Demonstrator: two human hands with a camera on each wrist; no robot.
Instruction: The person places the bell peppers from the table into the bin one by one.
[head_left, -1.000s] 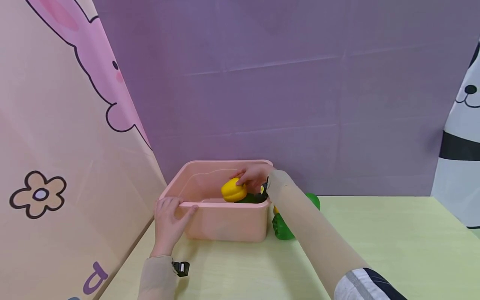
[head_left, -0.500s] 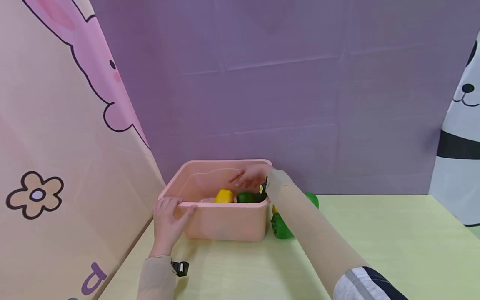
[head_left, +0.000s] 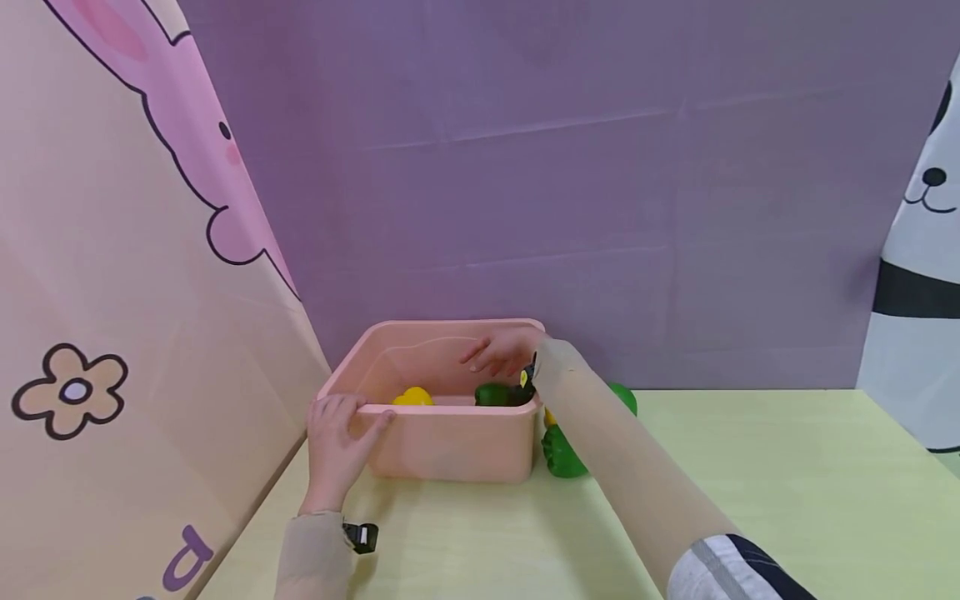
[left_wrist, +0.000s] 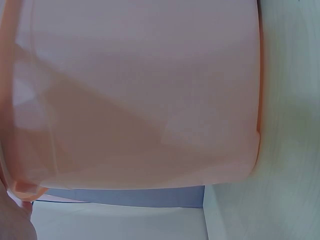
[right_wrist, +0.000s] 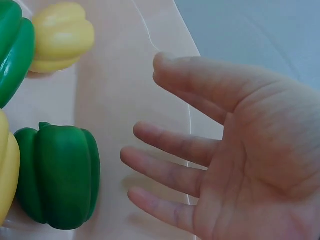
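My left hand (head_left: pixel 333 442) grips the near left corner of a pink plastic storage bin (head_left: pixel 453 446), fingers over the rim and thumb against the front wall. In the left wrist view the bin's outer wall (left_wrist: pixel 150 110) fills most of the picture. Inside the bin hovers my right hand (right_wrist: pixel 250 150), palm showing and fingers spread, holding nothing. Left of its fingertips lies a green bell pepper (right_wrist: pixel 60 175); a yellow bell pepper (right_wrist: pixel 62 37) and parts of others show beside it. In the head view, a yellow pepper (head_left: pixel 414 397) and a green one (head_left: pixel 493 395) peek above the front rim.
Outside the bin's right side, a green bell pepper (head_left: pixel 562 454) stands on the pale table (head_left: pixel 750 483), with more green and a bit of yellow behind it, partly hidden by the right forearm. A purple backdrop (head_left: pixel 562 208) rises behind, and a printed panel (head_left: pixel 187 333) borders the left.
The right hand has let go of the yellow bell pepper, which dropped into the bin and rolled left toward the left hand. The left hand stays on the rim.
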